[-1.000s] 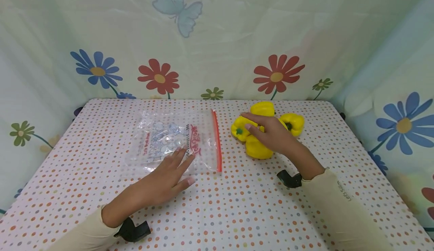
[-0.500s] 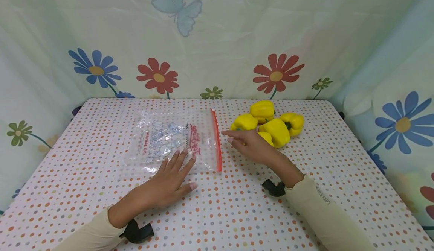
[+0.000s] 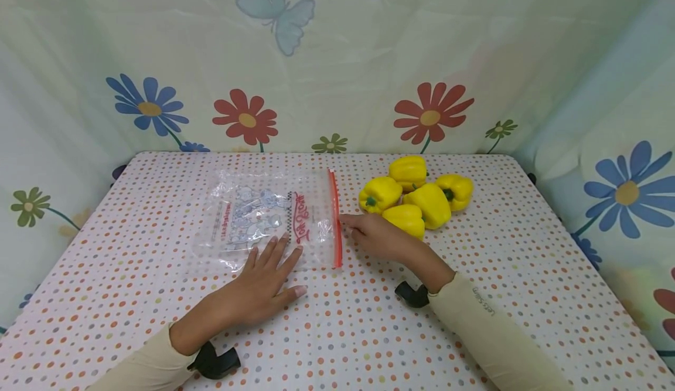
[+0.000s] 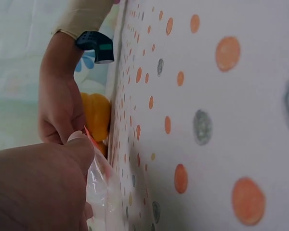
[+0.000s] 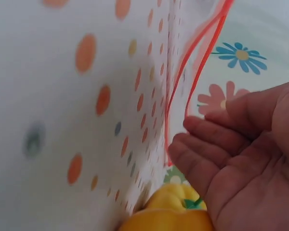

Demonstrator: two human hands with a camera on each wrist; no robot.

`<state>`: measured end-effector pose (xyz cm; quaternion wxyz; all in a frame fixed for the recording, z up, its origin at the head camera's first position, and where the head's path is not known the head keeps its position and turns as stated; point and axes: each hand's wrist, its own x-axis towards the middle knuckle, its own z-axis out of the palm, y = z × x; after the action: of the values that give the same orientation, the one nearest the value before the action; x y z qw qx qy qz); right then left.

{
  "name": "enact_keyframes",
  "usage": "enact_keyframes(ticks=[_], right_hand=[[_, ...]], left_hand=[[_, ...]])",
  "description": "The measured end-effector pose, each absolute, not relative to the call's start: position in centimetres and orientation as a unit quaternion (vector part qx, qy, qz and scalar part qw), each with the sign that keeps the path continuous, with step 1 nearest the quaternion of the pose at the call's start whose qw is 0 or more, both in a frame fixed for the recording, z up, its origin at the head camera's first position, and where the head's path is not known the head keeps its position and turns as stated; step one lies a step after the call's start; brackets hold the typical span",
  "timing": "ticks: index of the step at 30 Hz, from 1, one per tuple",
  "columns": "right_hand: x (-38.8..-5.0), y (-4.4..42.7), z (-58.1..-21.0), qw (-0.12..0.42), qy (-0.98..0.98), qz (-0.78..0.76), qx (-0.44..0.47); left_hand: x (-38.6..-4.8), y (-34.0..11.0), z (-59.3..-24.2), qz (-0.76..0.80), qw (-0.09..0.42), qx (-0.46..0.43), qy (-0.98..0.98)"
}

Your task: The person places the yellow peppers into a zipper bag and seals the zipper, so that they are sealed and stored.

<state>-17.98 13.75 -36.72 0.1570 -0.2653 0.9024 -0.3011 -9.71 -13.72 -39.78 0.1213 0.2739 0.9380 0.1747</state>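
A clear zip bag (image 3: 316, 227) with printed drawings and a red strip along its right edge lies flat on the spotted cloth. My left hand (image 3: 250, 294) rests palm down, its spread fingertips on the bag's near part. At the red strip (image 3: 338, 244), the fingertips of my right hand (image 3: 377, 235) touch the edge. The right wrist view shows two red lines (image 5: 202, 62) standing apart, beside the lightly bent fingers of my right hand (image 5: 241, 154). Several yellow peppers (image 3: 429, 205) are grouped just beyond that hand.
A spotted cloth (image 3: 337, 344) covers the table. Behind it and at both sides hangs a curtain (image 3: 343, 57) printed with flowers and a butterfly. Each wrist carries a small black device; one is the right device (image 3: 411, 295).
My right hand has left the peppers and moved left and toward me to the bag's red edge. The peppers it covered now show. My left hand has stayed almost still on the bag.
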Motion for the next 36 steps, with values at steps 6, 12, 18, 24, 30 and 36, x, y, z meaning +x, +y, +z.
enact_keyframes(ticks=[6, 12, 18, 24, 30, 36], right_hand=[[-18.0, 13.1, -36.8, 0.156, 0.912, -0.278, -0.257], [-18.5, 12.8, -37.2, 0.164, 0.921, -0.258, -0.242], [-19.1, 12.9, -37.9, 0.161, 0.91, -0.276, -0.265], [-19.7, 12.6, -37.9, 0.147, 0.893, -0.296, -0.306], [-20.4, 12.1, -38.2, 0.182, 0.899, -0.274, -0.287], [-21.3, 11.7, -38.5, 0.209, 0.898, -0.275, -0.274]], left_hand=[[-9.7, -14.0, -39.9, 0.178, 0.122, 0.274, 0.937], [-9.6, -14.1, -39.9, 0.185, 0.123, 0.275, 0.935], [-9.7, -14.3, -39.7, 0.194, 0.131, 0.264, 0.936], [-10.0, -14.4, -39.6, 0.198, 0.112, 0.263, 0.938], [-10.2, -14.3, -39.8, 0.204, 0.103, 0.263, 0.937], [-10.3, -14.3, -40.2, 0.197, 0.103, 0.271, 0.936]])
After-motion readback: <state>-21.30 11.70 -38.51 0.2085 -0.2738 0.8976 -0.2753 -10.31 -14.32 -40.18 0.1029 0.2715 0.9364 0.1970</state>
